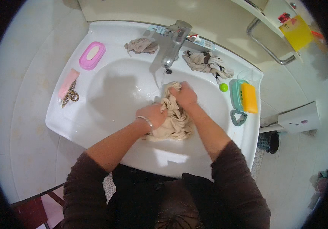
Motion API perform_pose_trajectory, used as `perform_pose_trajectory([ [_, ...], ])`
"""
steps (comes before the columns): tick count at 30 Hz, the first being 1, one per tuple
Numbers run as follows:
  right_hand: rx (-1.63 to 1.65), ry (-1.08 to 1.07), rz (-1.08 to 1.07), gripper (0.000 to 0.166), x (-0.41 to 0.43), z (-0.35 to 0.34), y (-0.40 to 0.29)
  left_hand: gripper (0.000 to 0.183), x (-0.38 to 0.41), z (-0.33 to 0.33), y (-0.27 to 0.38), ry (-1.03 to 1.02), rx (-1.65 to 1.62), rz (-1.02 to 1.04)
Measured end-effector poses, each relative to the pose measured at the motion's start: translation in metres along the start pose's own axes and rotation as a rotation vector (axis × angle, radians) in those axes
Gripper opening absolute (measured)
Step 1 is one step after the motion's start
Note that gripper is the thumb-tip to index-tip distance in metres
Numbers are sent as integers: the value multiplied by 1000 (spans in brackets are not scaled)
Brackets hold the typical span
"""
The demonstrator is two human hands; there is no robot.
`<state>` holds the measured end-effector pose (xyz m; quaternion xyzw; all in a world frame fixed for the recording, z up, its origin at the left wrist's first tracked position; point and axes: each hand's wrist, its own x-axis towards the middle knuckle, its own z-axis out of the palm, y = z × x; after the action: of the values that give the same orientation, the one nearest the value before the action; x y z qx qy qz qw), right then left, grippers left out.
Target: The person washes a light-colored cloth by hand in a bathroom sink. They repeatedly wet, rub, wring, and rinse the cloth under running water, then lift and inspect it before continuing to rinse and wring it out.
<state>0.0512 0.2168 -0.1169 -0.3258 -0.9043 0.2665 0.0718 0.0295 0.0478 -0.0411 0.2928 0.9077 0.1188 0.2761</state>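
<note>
A wet beige cloth (pixel 175 123) lies bunched in the white washbasin (pixel 109 114), its lower folds spread over the front slope of the bowl. My left hand (pixel 153 115), with a silvery bracelet at the wrist, grips a fold at the cloth's left side. Higher up, my right hand (pixel 185 94) is closed around the twisted upper end. A thin stream of water runs from the metal faucet (pixel 175 43) just above and left of that end. The fingertips of both hands are partly hidden in the fabric.
On the left rim are a pink soap dish (pixel 84 63), a pink tube (pixel 69 83) and a hair claw clip (pixel 70 96). Crumpled cloths (pixel 141 46) (pixel 206 64) flank the faucet. A green ball-like cap (pixel 223 87), an orange soap bar (pixel 249 98) on a green dish (pixel 237 88) and a hair tie (pixel 238 123) line the right.
</note>
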Motion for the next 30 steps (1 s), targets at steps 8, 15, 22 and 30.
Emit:
perform_pose_trajectory([
  [8,868,-731,459,51,-77,-87,-15,46,-38,8,2,195,-377,229],
  [15,1323,-756,405,46,-96,-62,22,39,-37,9,-28,199,-223,278],
  [22,1520,-595,385,43,-99,-87,2,56,-20,-16,-67,335,106,171],
  [30,753,-457,-16,53,-92,-127,-55,79,-31,-14,-12,-531,-1115,408],
])
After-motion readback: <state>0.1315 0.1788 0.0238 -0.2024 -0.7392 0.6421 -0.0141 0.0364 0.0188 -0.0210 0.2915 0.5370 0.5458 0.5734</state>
